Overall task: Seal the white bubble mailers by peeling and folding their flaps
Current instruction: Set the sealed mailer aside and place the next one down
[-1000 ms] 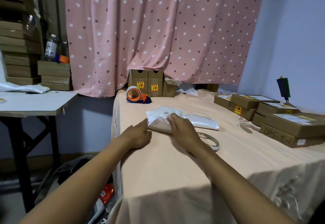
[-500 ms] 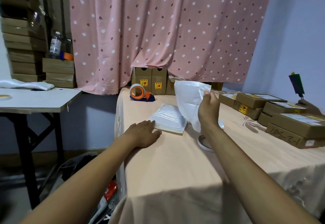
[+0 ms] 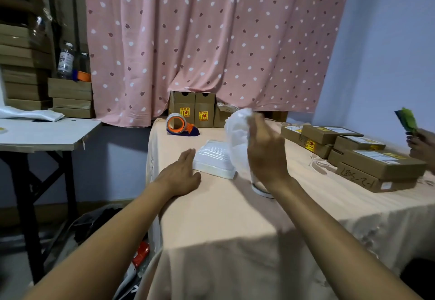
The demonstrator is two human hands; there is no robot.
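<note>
Head view, nearest first: the left hand (image 3: 180, 175) lies flat and unclenched on the peach-covered worktop (image 3: 223, 229), its fingertips touching the near-left edge of the flat mailer (image 3: 215, 161). A second ago both hands pressed on one white bundle; half a second ago the right hand had already lifted a piece away, and now it carries it higher and further back. That suggests the top mailer has been separated from the one beneath, so peeling its flap can begin. The right hand (image 3: 264, 151), blurred, grasps the raised mailer (image 3: 236, 135), which stands roughly upright, long axis near vertical, its top toward the curtain (image 3: 211, 41). The flat mailer's long axis runs away from the person, slightly rightward. Behind sits a tape dispenser (image 3: 180, 124).
</note>
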